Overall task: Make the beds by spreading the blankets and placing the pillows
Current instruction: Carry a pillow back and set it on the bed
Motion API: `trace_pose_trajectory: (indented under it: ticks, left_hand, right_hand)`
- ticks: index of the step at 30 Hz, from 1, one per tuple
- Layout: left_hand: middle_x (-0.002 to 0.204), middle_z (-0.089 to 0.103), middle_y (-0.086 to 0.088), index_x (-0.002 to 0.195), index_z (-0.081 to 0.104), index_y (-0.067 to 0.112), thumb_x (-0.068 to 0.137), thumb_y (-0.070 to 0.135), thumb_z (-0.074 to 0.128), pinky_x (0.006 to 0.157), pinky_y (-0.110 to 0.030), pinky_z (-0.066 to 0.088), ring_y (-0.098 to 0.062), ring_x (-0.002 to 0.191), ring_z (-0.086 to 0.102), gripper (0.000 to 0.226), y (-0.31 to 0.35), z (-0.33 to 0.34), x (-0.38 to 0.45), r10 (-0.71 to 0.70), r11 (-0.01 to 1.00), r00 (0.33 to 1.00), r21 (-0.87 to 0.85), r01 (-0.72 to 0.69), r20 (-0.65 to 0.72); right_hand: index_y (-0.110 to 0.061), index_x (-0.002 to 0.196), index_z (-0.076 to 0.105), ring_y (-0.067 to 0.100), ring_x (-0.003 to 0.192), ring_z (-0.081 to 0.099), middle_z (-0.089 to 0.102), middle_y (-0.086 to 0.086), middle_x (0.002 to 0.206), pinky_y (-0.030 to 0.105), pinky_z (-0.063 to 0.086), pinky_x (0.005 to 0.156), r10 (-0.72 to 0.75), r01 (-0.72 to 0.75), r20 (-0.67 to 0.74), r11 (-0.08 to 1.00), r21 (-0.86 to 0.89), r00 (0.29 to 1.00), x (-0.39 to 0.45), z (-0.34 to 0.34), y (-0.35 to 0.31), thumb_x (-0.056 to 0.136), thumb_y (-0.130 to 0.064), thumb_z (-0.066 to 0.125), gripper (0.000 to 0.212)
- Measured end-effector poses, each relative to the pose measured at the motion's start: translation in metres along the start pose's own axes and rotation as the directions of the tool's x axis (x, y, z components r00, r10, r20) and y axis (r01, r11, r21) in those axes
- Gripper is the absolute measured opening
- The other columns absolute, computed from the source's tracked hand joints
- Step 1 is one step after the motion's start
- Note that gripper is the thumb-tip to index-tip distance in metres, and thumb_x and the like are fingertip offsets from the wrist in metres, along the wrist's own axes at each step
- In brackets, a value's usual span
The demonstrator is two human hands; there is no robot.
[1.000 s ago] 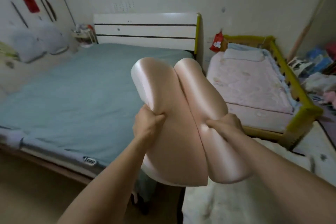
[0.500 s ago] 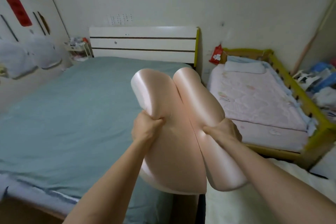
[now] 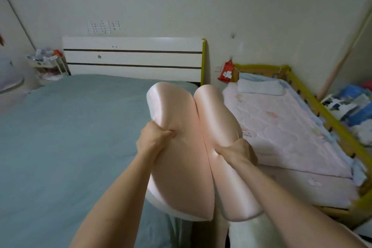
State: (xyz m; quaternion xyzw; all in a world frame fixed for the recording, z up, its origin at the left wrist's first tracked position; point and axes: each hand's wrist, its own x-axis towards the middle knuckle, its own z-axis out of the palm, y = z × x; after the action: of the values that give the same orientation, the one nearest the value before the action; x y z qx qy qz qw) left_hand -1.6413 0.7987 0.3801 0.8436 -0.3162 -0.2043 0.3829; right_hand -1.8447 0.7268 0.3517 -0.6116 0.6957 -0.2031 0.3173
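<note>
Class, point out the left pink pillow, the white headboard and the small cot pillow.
left pink pillow [image 3: 177,159], head view, middle of its face
white headboard [image 3: 132,57], head view, middle panel
small cot pillow [image 3: 260,87], head view, top surface

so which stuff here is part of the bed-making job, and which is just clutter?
Job:
- two pink satin pillows, left hand gripping one, right hand the other
- big bed with teal sheet
- small yellow-railed bed with its white pillow

Lying about:
- white cart beside the headboard
- red packet on the wall
- pile of blue and white items, far right

Two pink pillows [image 3: 187,147], one small pillow [image 3: 259,86], two beds [image 3: 60,137], two hands [image 3: 154,139]; perhaps one cart [image 3: 47,64].
</note>
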Motion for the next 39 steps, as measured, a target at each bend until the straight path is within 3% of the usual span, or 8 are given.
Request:
trace_pose_trajectory:
  ticks: [8, 13, 19, 24, 30, 34, 39]
  left_hand:
    - [0.098, 0.064, 0.000, 0.101, 0.059, 0.022, 0.067, 0.048, 0.071, 0.074, -0.031, 0.045, -0.025, 0.086, 0.060, 0.045, 0.039, 0.022, 0.163, 0.054, 0.997, 0.997, 0.053, -0.057, 0.051]
    - [0.099, 0.064, 0.000, 0.102, 0.059, 0.023, 0.065, 0.049, 0.070, 0.084, -0.036, 0.050, -0.026, 0.088, 0.062, 0.046, 0.074, 0.027, 0.264, 0.040, 0.995, 0.996, 0.086, -0.046, 0.075]
    - [0.101, 0.064, 0.000, 0.103, 0.058, 0.022, 0.069, 0.047, 0.071, 0.082, -0.034, 0.048, -0.026, 0.091, 0.061, 0.044, 0.113, 0.062, 0.363, 0.046, 0.989, 0.995, 0.139, -0.058, 0.086]
    - [0.103, 0.063, -0.001, 0.105, 0.056, 0.021, 0.070, 0.045, 0.070, 0.081, -0.035, 0.048, -0.027, 0.091, 0.060, 0.044, 0.150, 0.107, 0.442, 0.034, 0.986, 0.999, 0.164, -0.040, 0.036]
    - [0.097, 0.060, -0.001, 0.099, 0.055, 0.017, 0.075, 0.042, 0.069, 0.073, -0.032, 0.042, -0.026, 0.085, 0.056, 0.038, 0.215, 0.165, 0.540, 0.040, 0.978, 0.999, 0.208, -0.036, -0.017]
    - [0.096, 0.060, -0.002, 0.097, 0.054, 0.016, 0.078, 0.041, 0.065, 0.074, -0.033, 0.043, -0.028, 0.089, 0.058, 0.033, 0.248, 0.188, 0.593, 0.082, 0.963, 0.995, 0.260, -0.065, -0.057]
    - [0.093, 0.063, -0.001, 0.095, 0.057, 0.018, 0.080, 0.037, 0.061, 0.070, -0.032, 0.041, -0.031, 0.090, 0.060, 0.024, 0.282, 0.206, 0.675, 0.212, 0.910, 0.970, 0.386, -0.151, -0.122]
  right_hand:
    - [-0.013, 0.108, 0.056, 0.027, 0.086, 0.066, 0.069, 0.005, 0.096, 0.027, 0.047, 0.070, 0.014, -0.014, -0.037, 1.000, 0.003, 0.999, 0.122, 0.046, -0.081, 0.062, -0.046, 0.071, 0.058]
    - [-0.015, 0.117, 0.057, 0.026, 0.074, 0.068, 0.070, 0.003, 0.084, 0.035, 0.057, 0.072, 0.043, -0.042, -0.018, 0.997, 0.061, 0.999, 0.201, 0.072, -0.140, 0.048, -0.049, 0.066, 0.077]
    - [-0.014, 0.124, 0.054, 0.025, 0.081, 0.063, 0.068, 0.002, 0.095, 0.028, 0.048, 0.070, 0.058, -0.058, 0.013, 0.998, 0.036, 0.998, 0.309, 0.089, -0.177, 0.063, -0.043, 0.070, 0.069]
    - [-0.011, 0.115, 0.059, 0.027, 0.090, 0.064, 0.067, 0.005, 0.101, 0.028, 0.050, 0.075, 0.022, -0.022, 0.062, 1.000, 0.012, 0.998, 0.417, 0.103, -0.203, 0.064, -0.043, 0.072, 0.062]
    - [-0.012, 0.128, 0.054, 0.028, 0.099, 0.064, 0.066, 0.007, 0.112, 0.027, 0.046, 0.071, 0.008, -0.011, 0.100, 0.999, 0.038, 0.995, 0.553, 0.105, -0.242, 0.064, -0.046, 0.072, 0.075]
    - [-0.009, 0.122, 0.055, 0.029, 0.091, 0.064, 0.066, 0.009, 0.106, 0.028, 0.047, 0.068, 0.036, -0.049, 0.165, 0.996, 0.076, 0.986, 0.619, 0.116, -0.264, 0.064, -0.042, 0.073, 0.069]
    - [-0.004, 0.123, 0.057, 0.028, 0.100, 0.061, 0.063, 0.010, 0.116, 0.033, 0.052, 0.084, 0.027, -0.099, 0.282, 0.964, 0.246, 0.959, 0.711, 0.156, -0.300, 0.064, -0.033, 0.077, 0.069]
